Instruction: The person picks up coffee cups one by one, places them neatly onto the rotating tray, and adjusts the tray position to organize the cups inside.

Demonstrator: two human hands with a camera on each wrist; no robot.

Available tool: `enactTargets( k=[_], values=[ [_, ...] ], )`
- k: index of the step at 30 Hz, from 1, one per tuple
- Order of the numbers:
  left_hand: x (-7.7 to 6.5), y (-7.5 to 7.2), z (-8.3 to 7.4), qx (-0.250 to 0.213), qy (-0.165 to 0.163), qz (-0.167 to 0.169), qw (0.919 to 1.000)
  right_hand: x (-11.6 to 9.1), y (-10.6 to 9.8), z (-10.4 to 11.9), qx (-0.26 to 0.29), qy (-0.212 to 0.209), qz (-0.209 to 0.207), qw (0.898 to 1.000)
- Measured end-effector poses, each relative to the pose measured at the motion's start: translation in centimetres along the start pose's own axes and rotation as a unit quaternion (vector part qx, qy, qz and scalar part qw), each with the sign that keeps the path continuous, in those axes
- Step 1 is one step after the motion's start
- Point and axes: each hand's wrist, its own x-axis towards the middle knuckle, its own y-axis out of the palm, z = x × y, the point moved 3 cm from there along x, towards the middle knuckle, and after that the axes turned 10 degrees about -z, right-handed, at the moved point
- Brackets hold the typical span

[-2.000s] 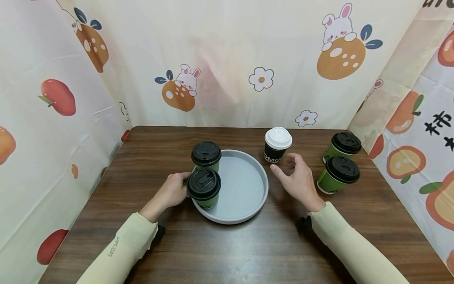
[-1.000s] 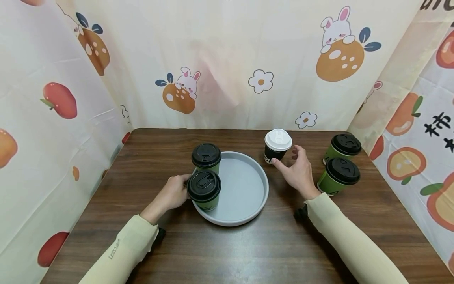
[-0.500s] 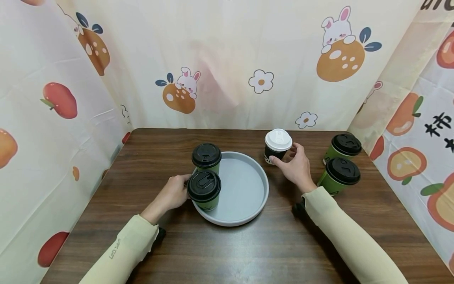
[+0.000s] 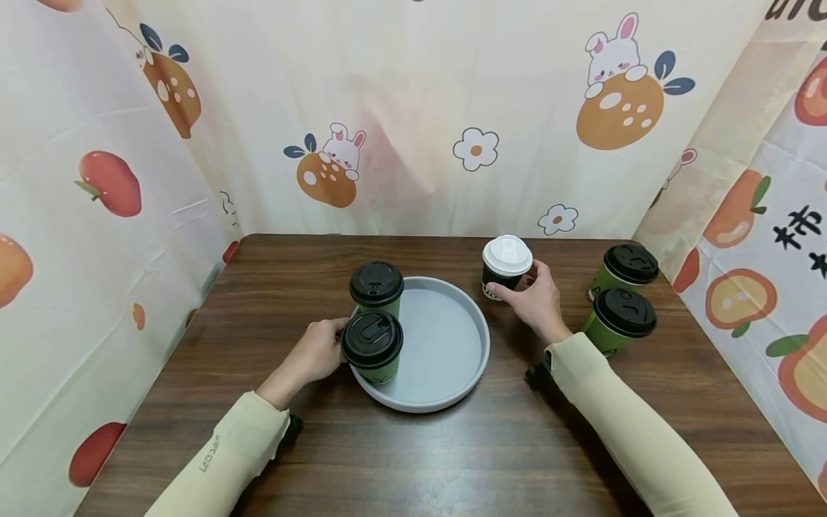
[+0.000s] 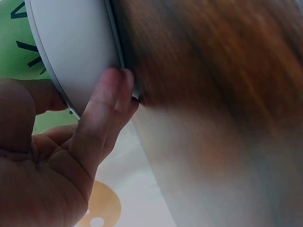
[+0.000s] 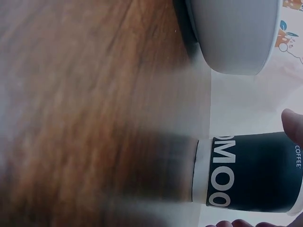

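My left hand (image 4: 318,350) grips the left rim of a round grey tray (image 4: 446,388), thumb over the rim and fingers along the outer wall (image 5: 97,118). Two green paper coffee cups with black lids stand on the tray's left side, a front cup (image 4: 372,345) and a back cup (image 4: 376,282). My right hand (image 4: 538,301) is curled round a black paper coffee cup (image 4: 506,262) with a white lid, which stands on the table right of the tray. In the right wrist view the thumb (image 6: 293,125) meets this cup near its lid, and fingertips show along its other side.
Two more green cups with black lids, a nearer one (image 4: 622,316) and a farther one (image 4: 627,266), stand by my right wrist. The brown wooden table (image 4: 413,467) is bordered by a printed curtain (image 4: 413,143) at the back and sides.
My right hand has moved forward and left to the white-lidded cup, its thumb and fingers closing round it. The left hand, the tray and all the cups keep their places.
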Motion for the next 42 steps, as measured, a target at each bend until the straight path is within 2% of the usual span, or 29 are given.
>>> enactTargets(
  k=[28, 42],
  values=[
    [0.0, 0.1, 0.0, 0.009, 0.008, -0.004, 0.9999, 1.1, 1.1, -0.5, 0.043, 0.0, 0.001, 0.999],
    [0.1, 0.0, 0.0, 0.012, 0.015, -0.009, 0.9998, 1.2, 1.2, -0.4, 0.05, -0.011, -0.02, 0.999]
  ],
)
